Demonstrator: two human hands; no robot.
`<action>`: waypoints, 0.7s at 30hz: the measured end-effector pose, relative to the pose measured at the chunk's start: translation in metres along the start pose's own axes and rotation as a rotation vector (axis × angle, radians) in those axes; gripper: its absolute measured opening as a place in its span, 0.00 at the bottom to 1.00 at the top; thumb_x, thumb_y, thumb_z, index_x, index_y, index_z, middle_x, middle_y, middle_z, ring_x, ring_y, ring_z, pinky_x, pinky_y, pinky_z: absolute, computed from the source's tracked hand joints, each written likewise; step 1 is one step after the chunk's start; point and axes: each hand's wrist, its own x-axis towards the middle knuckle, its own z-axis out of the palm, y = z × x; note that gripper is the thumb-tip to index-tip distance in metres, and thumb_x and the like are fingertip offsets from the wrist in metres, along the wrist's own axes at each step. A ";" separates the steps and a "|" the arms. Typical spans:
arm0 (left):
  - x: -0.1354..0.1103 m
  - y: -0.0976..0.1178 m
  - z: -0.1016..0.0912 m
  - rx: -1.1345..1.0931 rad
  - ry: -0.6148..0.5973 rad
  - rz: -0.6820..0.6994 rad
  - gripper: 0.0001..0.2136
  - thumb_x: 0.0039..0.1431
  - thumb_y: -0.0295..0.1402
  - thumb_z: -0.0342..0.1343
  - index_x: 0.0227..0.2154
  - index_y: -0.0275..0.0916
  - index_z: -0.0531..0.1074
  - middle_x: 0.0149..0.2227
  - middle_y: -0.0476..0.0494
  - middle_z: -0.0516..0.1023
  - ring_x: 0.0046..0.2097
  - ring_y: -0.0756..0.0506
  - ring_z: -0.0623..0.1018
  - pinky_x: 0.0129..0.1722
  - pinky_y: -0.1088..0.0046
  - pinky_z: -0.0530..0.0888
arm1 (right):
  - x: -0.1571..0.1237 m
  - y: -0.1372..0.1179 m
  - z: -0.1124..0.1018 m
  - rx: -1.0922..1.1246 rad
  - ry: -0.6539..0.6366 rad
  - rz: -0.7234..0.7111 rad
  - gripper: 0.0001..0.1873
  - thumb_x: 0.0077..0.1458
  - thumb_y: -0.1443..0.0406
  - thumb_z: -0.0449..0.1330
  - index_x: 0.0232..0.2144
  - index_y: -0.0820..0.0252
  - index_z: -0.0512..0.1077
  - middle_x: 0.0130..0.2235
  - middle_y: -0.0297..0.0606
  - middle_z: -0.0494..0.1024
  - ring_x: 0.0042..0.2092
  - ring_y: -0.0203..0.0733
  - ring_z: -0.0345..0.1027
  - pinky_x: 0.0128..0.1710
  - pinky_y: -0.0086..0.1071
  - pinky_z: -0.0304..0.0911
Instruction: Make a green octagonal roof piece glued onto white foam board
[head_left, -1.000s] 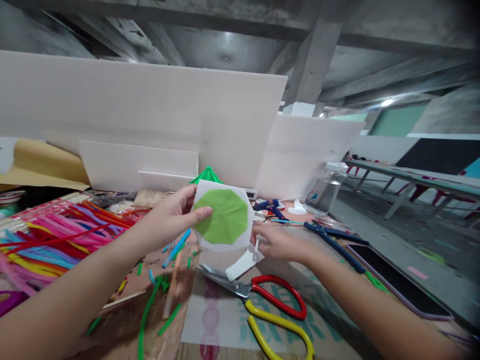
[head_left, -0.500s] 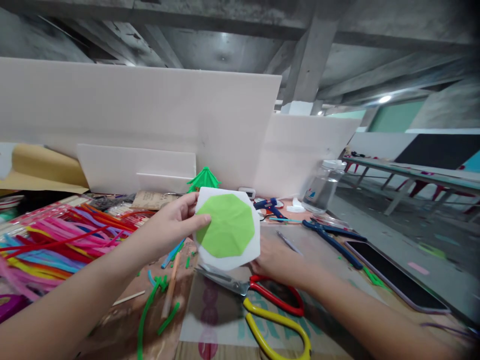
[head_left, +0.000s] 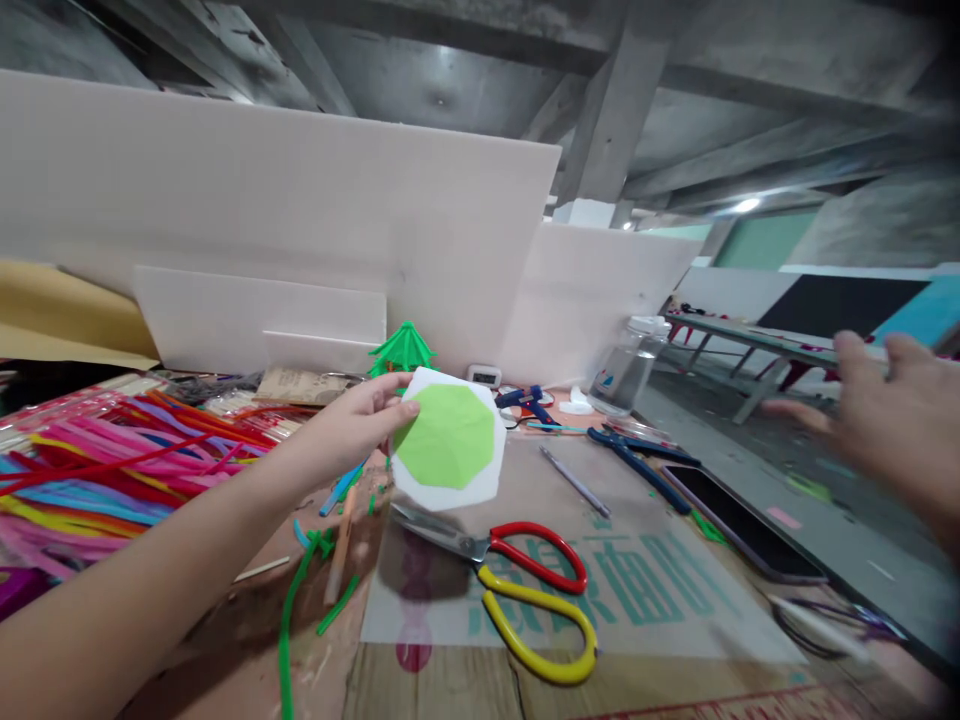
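My left hand (head_left: pixel 373 412) pinches the left edge of a white cut sheet (head_left: pixel 486 478) with a light green octagon (head_left: pixel 448 436) lying on its face, thumb in front. The green piece shows faint creases meeting at its middle. Below the sheet lie scissors (head_left: pixel 480 552) with one red and one yellow handle, blades pointing left. My right hand (head_left: pixel 892 425) is raised at the right edge, blurred, fingers apart and with nothing visible in it. A small green umbrella-shaped piece (head_left: pixel 406 347) stands behind the sheet.
Colourful pipe cleaners (head_left: pixel 135 455) pile up at left. To the right are a pen (head_left: pixel 576 481), pliers (head_left: pixel 637 465), a phone (head_left: pixel 739 520) and a clear bottle (head_left: pixel 628 368). A blue glue gun (head_left: pixel 531 402) lies farther back, before white boards (head_left: pixel 300 200).
My right hand has left the sheet's lower right edge and swung up to the far right. My left hand still holds the sheet, and the view has shifted slightly.
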 end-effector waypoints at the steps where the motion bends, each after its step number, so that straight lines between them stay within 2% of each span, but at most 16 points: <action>1: -0.001 0.000 0.001 0.024 0.014 -0.007 0.27 0.54 0.46 0.64 0.54 0.39 0.70 0.42 0.43 0.82 0.40 0.42 0.81 0.33 0.72 0.76 | 0.001 -0.011 0.000 -0.135 0.004 -0.046 0.47 0.53 0.40 0.59 0.64 0.66 0.62 0.67 0.74 0.52 0.70 0.72 0.41 0.59 0.61 0.43; 2: -0.002 0.000 0.002 0.052 0.025 -0.014 0.26 0.55 0.46 0.63 0.54 0.39 0.70 0.42 0.43 0.82 0.39 0.43 0.80 0.31 0.73 0.74 | -0.001 -0.029 0.005 -0.178 -0.041 -0.058 0.44 0.56 0.40 0.57 0.62 0.68 0.65 0.62 0.74 0.62 0.67 0.71 0.52 0.58 0.59 0.49; 3: -0.002 0.000 0.003 0.081 0.033 -0.020 0.26 0.55 0.46 0.62 0.54 0.40 0.71 0.41 0.44 0.81 0.38 0.43 0.80 0.30 0.73 0.74 | -0.005 -0.052 0.013 -0.117 -0.118 -0.029 0.37 0.59 0.43 0.55 0.58 0.64 0.69 0.57 0.67 0.71 0.61 0.66 0.63 0.55 0.56 0.57; 4: -0.003 0.000 0.005 0.105 0.041 -0.022 0.25 0.56 0.46 0.61 0.53 0.40 0.72 0.40 0.44 0.81 0.38 0.43 0.80 0.29 0.73 0.73 | -0.011 -0.077 0.025 0.032 -0.213 -0.004 0.30 0.62 0.46 0.54 0.55 0.60 0.72 0.51 0.60 0.78 0.53 0.59 0.72 0.52 0.52 0.63; 5: -0.004 0.000 0.006 0.118 0.045 -0.018 0.24 0.56 0.46 0.61 0.53 0.40 0.72 0.38 0.45 0.81 0.37 0.43 0.79 0.29 0.73 0.73 | -0.017 -0.104 0.039 0.222 -0.321 -0.010 0.26 0.63 0.48 0.54 0.54 0.58 0.72 0.47 0.54 0.81 0.48 0.54 0.76 0.50 0.50 0.66; 6: -0.004 0.000 0.006 0.122 0.046 -0.009 0.23 0.57 0.46 0.60 0.53 0.41 0.72 0.37 0.46 0.80 0.36 0.44 0.79 0.29 0.74 0.72 | -0.025 -0.129 0.053 0.369 -0.431 -0.029 0.24 0.64 0.50 0.53 0.54 0.56 0.71 0.45 0.49 0.82 0.45 0.51 0.77 0.48 0.49 0.68; 8: -0.004 0.000 0.007 0.120 0.048 0.009 0.22 0.58 0.45 0.59 0.53 0.40 0.73 0.34 0.47 0.79 0.32 0.46 0.77 0.26 0.76 0.71 | -0.038 -0.171 0.082 0.520 -0.626 -0.079 0.22 0.62 0.53 0.56 0.54 0.56 0.70 0.44 0.45 0.82 0.45 0.49 0.77 0.47 0.47 0.70; 11: -0.002 -0.001 0.002 0.094 0.035 0.054 0.22 0.60 0.43 0.58 0.55 0.39 0.71 0.34 0.47 0.79 0.31 0.47 0.77 0.25 0.77 0.71 | -0.051 -0.204 0.110 0.704 -0.801 -0.084 0.22 0.62 0.54 0.55 0.53 0.61 0.68 0.42 0.45 0.80 0.41 0.45 0.76 0.42 0.40 0.72; 13: 0.000 -0.002 -0.002 0.085 0.040 0.099 0.23 0.61 0.43 0.58 0.56 0.38 0.69 0.36 0.45 0.80 0.34 0.46 0.78 0.28 0.76 0.73 | -0.053 -0.205 0.115 0.715 -0.842 -0.088 0.21 0.63 0.54 0.54 0.50 0.62 0.68 0.38 0.43 0.80 0.37 0.42 0.75 0.38 0.37 0.72; 15: 0.001 -0.001 -0.005 0.091 0.072 0.128 0.23 0.60 0.43 0.59 0.56 0.38 0.69 0.37 0.44 0.80 0.35 0.45 0.79 0.29 0.76 0.75 | -0.053 -0.192 0.108 0.571 -0.858 -0.150 0.17 0.62 0.54 0.54 0.44 0.60 0.71 0.34 0.40 0.79 0.34 0.41 0.73 0.36 0.35 0.69; 18: 0.002 0.003 -0.005 0.086 0.137 0.132 0.20 0.58 0.40 0.61 0.51 0.37 0.73 0.37 0.44 0.81 0.34 0.45 0.79 0.30 0.75 0.76 | -0.057 -0.155 0.081 0.210 -0.949 -0.253 0.13 0.61 0.55 0.56 0.38 0.57 0.73 0.32 0.37 0.78 0.32 0.41 0.70 0.32 0.33 0.64; 21: 0.003 0.008 -0.004 0.052 0.175 0.123 0.17 0.57 0.34 0.61 0.49 0.36 0.74 0.36 0.44 0.82 0.33 0.46 0.79 0.32 0.74 0.77 | -0.077 -0.103 0.046 -0.011 -1.057 -0.185 0.14 0.60 0.53 0.56 0.37 0.55 0.74 0.32 0.37 0.79 0.33 0.44 0.72 0.32 0.35 0.64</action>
